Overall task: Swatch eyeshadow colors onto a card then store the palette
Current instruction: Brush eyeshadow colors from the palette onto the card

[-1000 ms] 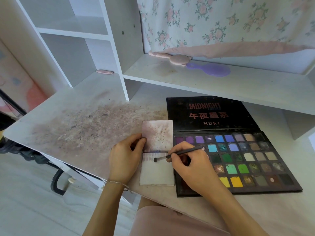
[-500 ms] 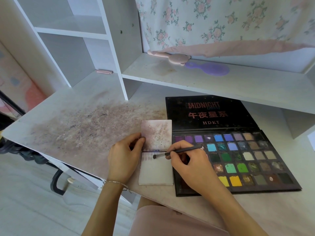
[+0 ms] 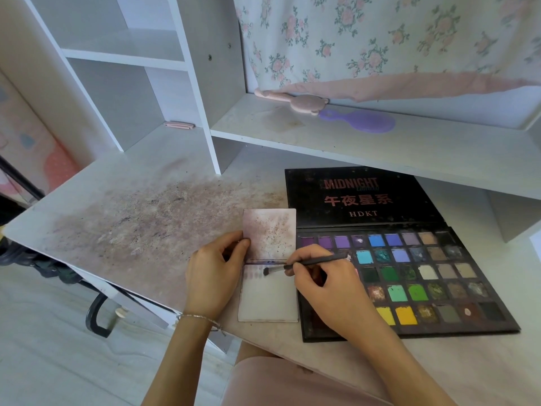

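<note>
Head view: brush [image 3: 310, 263] pinched in right-hand fingers [image 3: 301, 269], tip on card [image 3: 269, 297].

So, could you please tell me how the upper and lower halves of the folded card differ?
The upper half is stained pinkish with dark speckles all over; the lower half is mostly pale, with faint swatch strokes only near the fold. The left hand pinches the upper half's edge, while the brush in the right hand touches the lower half. Both lie flat on the desk beside the palette.

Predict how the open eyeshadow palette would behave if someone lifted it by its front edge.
The eyeshadow palette looks flat and rigid, so it probably won't bend. Its lid lies folded back, likely to swing. Several pans look crumbled, so powder may spill.
</note>
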Available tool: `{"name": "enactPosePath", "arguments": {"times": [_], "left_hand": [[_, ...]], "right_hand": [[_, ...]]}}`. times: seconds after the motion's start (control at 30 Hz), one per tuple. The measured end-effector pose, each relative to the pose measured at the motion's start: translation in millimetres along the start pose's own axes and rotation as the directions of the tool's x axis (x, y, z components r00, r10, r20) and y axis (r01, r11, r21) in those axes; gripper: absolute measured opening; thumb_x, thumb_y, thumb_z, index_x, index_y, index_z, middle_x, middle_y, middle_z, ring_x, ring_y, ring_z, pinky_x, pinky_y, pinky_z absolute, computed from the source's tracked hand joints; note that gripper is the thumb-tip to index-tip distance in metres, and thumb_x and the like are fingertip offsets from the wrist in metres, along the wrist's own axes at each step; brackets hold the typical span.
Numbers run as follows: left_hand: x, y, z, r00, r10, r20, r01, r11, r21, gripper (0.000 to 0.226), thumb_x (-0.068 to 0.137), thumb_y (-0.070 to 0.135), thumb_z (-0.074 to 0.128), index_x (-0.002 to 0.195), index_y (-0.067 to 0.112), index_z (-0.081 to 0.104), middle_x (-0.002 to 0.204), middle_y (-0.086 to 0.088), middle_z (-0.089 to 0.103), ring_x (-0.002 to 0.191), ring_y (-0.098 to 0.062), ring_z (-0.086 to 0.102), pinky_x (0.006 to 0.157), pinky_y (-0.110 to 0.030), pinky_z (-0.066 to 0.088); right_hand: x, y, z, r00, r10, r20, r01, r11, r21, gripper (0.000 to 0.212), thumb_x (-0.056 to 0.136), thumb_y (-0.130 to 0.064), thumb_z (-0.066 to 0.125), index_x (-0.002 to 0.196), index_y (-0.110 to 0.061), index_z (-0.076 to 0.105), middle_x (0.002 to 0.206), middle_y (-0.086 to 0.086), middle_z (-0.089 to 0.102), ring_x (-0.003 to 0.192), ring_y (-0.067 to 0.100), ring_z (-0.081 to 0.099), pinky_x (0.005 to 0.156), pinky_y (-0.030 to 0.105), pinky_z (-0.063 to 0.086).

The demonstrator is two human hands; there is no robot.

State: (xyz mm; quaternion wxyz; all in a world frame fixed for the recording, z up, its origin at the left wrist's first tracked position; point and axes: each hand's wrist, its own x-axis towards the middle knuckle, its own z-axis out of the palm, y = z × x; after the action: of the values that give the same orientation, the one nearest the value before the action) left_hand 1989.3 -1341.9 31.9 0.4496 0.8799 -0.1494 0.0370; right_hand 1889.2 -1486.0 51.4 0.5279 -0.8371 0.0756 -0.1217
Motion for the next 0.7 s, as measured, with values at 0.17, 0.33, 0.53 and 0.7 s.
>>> {"name": "enactPosePath", "arguments": {"times": [0.17,0.33,0.53,0.7], "left_hand": [[0.2,-1.4,0.2,1.000,-0.004,0.001,0.004,1.000,-0.007,0.016,0.086,0.021,0.061,0.098,0.020,0.071,0.080,0.007,0.069,0.077,-0.014,0.064,0.071,-0.031,0.051],[0.4,-1.7,0.8,1.000,-0.004,-0.001,0.004,1.000,-0.009,0.016,0.086,0.021,0.061,0.097,0.021,0.072,0.079,0.008,0.069,0.077,-0.013,0.065,0.071,-0.029,0.050],[0.0,-0.4,-0.7,1.000,-0.008,0.003,0.008,1.000,-0.012,0.015,0.086,0.022,0.061,0.096,0.022,0.072,0.078,0.008,0.069,0.076,-0.014,0.065,0.070,-0.030,0.051],[-0.2,0.7,-1.4,1.000,-0.005,0.013,0.006,1.000,-0.031,0.017,0.086,0.021,0.060,0.099,0.020,0.071,0.084,0.004,0.071,0.079,-0.016,0.065,0.074,-0.036,0.053]], "right_hand": [[-0.1,0.7,0.0,1.000,0.010,0.013,-0.010,1.000,-0.005,0.025,0.086,-0.013,0.053,0.077,-0.037,0.053,0.077,-0.005,0.065,0.076,0.005,0.059,0.066,0.014,0.050],[-0.5,1.8,0.2,1.000,-0.003,0.003,0.003,1.000,-0.011,0.025,0.085,-0.012,0.053,0.077,-0.036,0.054,0.076,-0.005,0.065,0.076,0.004,0.060,0.066,0.014,0.051],[-3.4,4.0,-1.7,0.980,-0.046,-0.195,0.066,0.993,0.098,0.026,0.086,-0.011,0.053,0.086,-0.035,0.059,0.081,-0.008,0.066,0.077,0.009,0.062,0.067,0.019,0.052],[-9.2,5.3,-12.2,0.949,-0.042,-0.313,0.081,0.990,0.113,0.033,0.086,-0.003,0.053,0.085,-0.035,0.063,0.084,-0.013,0.067,0.081,0.005,0.063,0.068,0.011,0.048]]}}
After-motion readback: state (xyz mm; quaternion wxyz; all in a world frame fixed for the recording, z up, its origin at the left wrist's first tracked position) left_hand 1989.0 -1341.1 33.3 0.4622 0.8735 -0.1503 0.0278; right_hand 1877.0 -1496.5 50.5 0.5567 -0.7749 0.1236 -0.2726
